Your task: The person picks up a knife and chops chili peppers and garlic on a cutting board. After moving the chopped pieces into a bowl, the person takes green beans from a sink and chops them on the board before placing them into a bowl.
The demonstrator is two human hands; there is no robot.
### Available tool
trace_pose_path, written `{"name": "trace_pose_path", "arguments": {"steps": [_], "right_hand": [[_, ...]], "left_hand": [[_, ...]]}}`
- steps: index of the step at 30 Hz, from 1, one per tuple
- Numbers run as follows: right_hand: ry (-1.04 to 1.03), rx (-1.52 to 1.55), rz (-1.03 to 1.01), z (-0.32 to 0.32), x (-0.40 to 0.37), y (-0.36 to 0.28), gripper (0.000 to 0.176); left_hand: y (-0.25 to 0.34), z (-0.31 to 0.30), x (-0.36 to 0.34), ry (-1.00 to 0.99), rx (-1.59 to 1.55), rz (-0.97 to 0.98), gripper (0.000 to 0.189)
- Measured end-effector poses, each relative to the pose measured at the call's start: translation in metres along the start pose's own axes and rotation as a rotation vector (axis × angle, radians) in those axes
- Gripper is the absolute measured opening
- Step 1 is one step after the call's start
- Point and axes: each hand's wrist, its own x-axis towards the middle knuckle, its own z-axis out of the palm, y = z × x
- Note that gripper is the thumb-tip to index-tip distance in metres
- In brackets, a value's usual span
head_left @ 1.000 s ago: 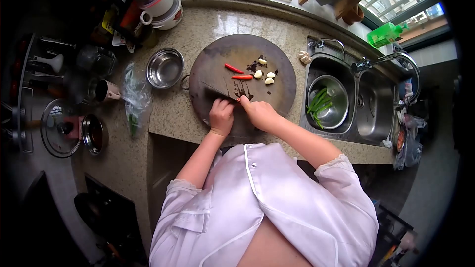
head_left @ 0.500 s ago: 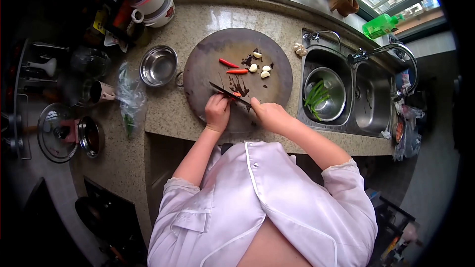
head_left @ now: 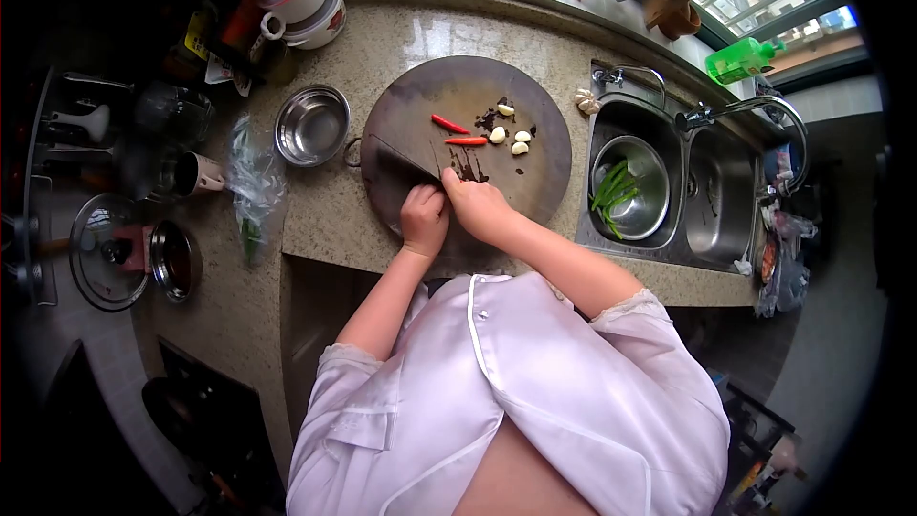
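Note:
A round cutting board [head_left: 535, 172] lies on the counter in front of me. My right hand [head_left: 478, 207] is closed around the handle of a dark cleaver [head_left: 406, 164], whose blade points to the left and shows its broad side. Close beside it, my left hand [head_left: 424, 220] rests on the board with curled fingers near the blade; what lies under the fingertips is hidden. Two red chillies [head_left: 466, 141] lie farther up the board, with several peeled garlic cloves [head_left: 498, 135] to their right. Dark wet stains surround them.
Left of the board stands a steel bowl [head_left: 312, 124], beside a plastic bag [head_left: 254, 182]. To the right, the double sink [head_left: 676, 215] holds a metal bowl [head_left: 652, 162] with green peppers [head_left: 613, 193]. A garlic bulb [head_left: 586, 101] sits by the sink's rim.
My right hand has moved left, close to my left hand. The cleaver has swung left and turned, showing more of its broad side. The red piece beside the blade is out of sight.

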Motion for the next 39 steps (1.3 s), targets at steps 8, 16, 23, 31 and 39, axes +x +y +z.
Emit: {"name": "trace_pose_path", "arguments": {"steps": [8, 16, 23, 31, 39], "right_hand": [[-0.072, 0.009, 0.112, -0.009, -0.041, 0.021, 0.02], [-0.006, 0.077, 0.147, -0.018, -0.058, 0.017, 0.017], [-0.118, -0.001, 0.118, -0.033, -0.068, 0.018, 0.022], [-0.233, -0.014, 0.151, -0.047, -0.066, 0.011, 0.027], [-0.314, -0.012, 0.189, -0.041, -0.052, 0.008, 0.024]], "left_hand": [[0.007, -0.005, 0.005, 0.04, 0.004, 0.041, 0.011], [-0.006, -0.018, 0.012, 0.033, 0.032, 0.075, 0.011], [-0.014, -0.013, 0.008, 0.015, 0.069, 0.101, 0.011], [-0.015, -0.012, 0.006, 0.024, 0.035, 0.069, 0.008], [-0.013, -0.013, 0.01, -0.002, 0.017, 0.04, 0.007]]}}
